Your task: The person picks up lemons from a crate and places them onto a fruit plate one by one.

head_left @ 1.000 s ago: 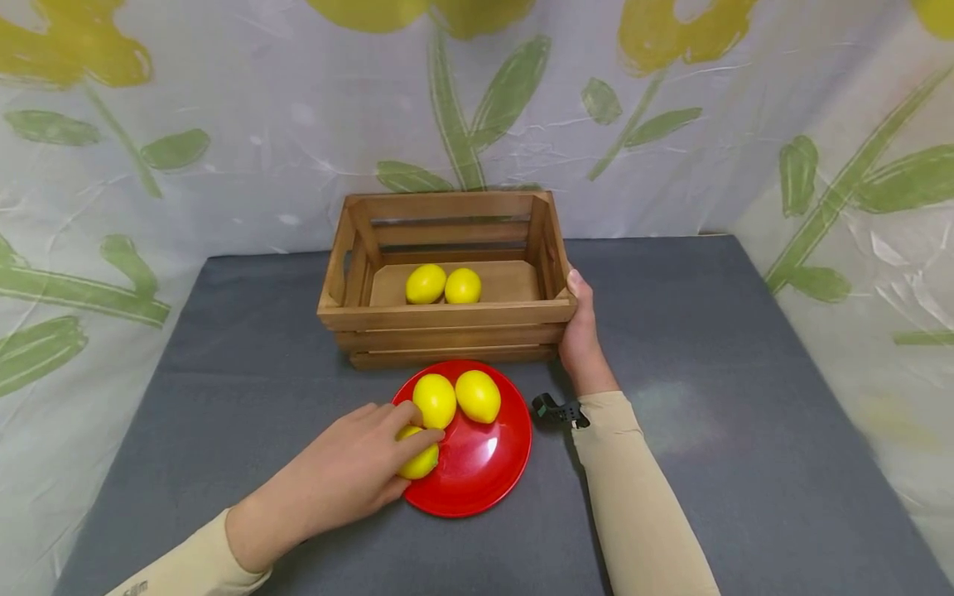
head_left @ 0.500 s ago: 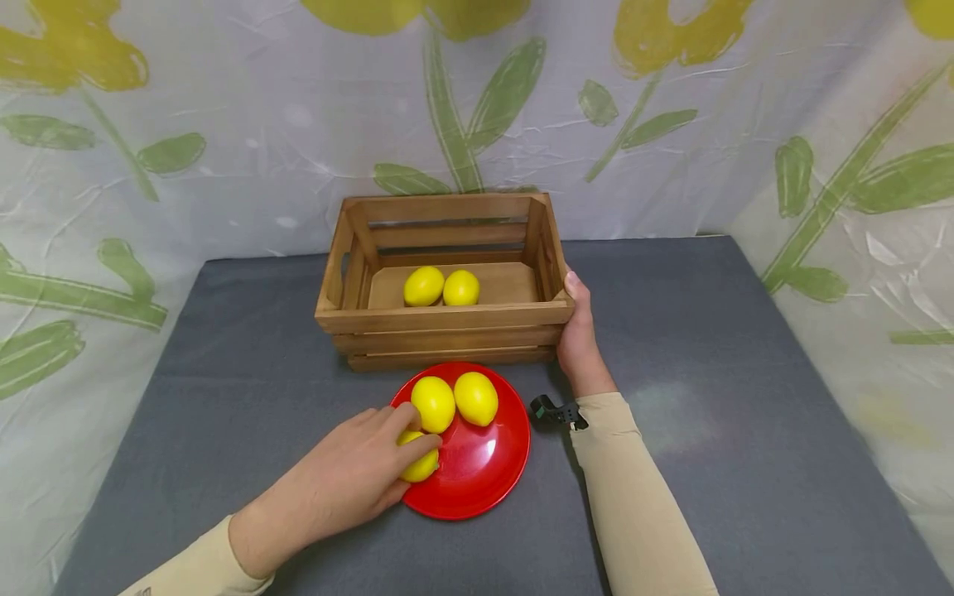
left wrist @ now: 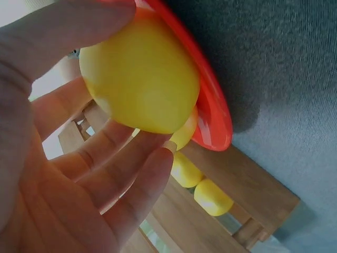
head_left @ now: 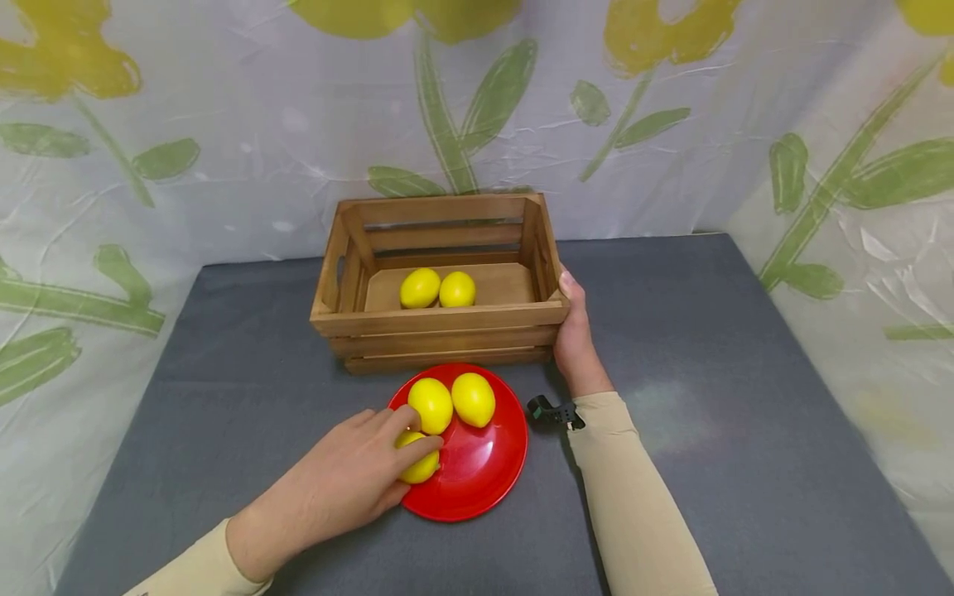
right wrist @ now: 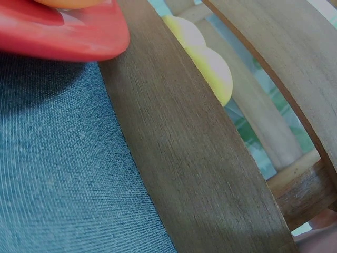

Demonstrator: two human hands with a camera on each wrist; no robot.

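While the right hand (head_left: pixel 574 343) holds the side of the wooden crate (head_left: pixel 440 319) with its fingers around the corner, the left hand (head_left: pixel 358 476) curls its fingers around a lemon (head_left: pixel 419 463) on the red plate (head_left: pixel 477 484). It looks like the picking-up step. Two more lemons (head_left: pixel 450 401) sit on the plate, touching each other, and two lemons (head_left: pixel 438 289) lie inside the crate. Next, the hand likely needs a firm hold and a lift straight up, so the lemon beside it does not roll.

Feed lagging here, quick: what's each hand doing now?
Left hand: grips a lemon on the red plate.
Right hand: holds the crate's right end.
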